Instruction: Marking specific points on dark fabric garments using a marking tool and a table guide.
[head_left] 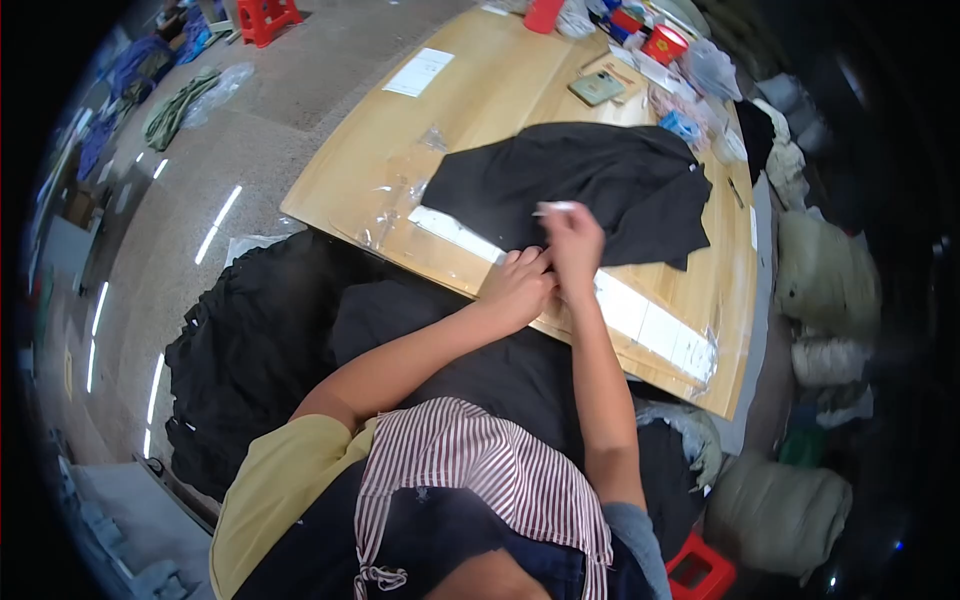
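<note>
A black garment (580, 175) lies spread on the wooden table (380, 150), some folds bunched at its right side. At the table's near edge, my left hand (518, 290) is closed with its fingers curled, close to the garment's front edge. What those fingers hold, if anything, is hidden. My right hand (573, 245) is raised just right of the left one, over the garment, its fingers pinched. A small white thing (555, 208), slightly blurred, pokes out at its fingertips; its kind does not show. White paper strips (640, 320) are taped along the table's front edge.
A heap of black cloth (250, 340) sits left of my lap. A phone (597, 88), a red cup (665, 44) and plastic bags crowd the far right of the table. Bundled cloth rolls (780, 510) stand on the right, near a red stool (702, 570).
</note>
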